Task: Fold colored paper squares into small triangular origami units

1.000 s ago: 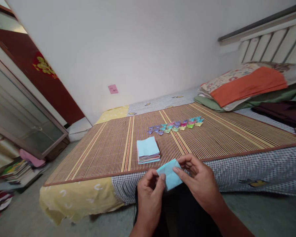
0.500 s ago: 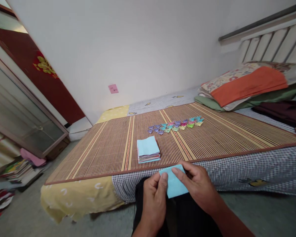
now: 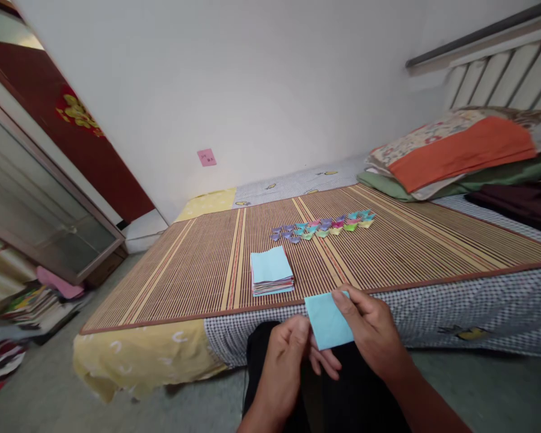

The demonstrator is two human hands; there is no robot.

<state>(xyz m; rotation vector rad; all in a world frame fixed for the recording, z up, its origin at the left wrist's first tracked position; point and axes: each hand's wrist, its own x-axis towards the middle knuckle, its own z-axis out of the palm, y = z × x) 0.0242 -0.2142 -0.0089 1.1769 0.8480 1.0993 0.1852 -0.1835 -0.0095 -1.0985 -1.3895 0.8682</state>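
Observation:
A light-blue square of paper (image 3: 327, 322) is in my right hand (image 3: 376, 337), above my dark-clothed lap. My right thumb presses on its upper right part, with the other fingers behind. Close by its left edge is my left hand (image 3: 284, 361), whose thumb lies off the sheet. Some of the left fingers stretch out below and behind the paper. On the striped mat (image 3: 184, 270), a stack of paper squares (image 3: 270, 267) has a light-blue sheet on top. Beyond it, several small folded paper pieces (image 3: 322, 227) in purple, teal, pink, green and yellow lie in rows.
The mat covers a bed with a checked and yellow sheet (image 3: 148, 355). Folded bedding (image 3: 464, 150) and a dark cloth (image 3: 514, 204) lie at the right, near a radiator (image 3: 505, 72). A pink note (image 3: 206, 157) is on the wall. Books (image 3: 29, 316) are piled at the left.
My left thumb has come off the blue paper, and the left fingers have straightened beneath it. The paper has shifted slightly right and up in my right hand.

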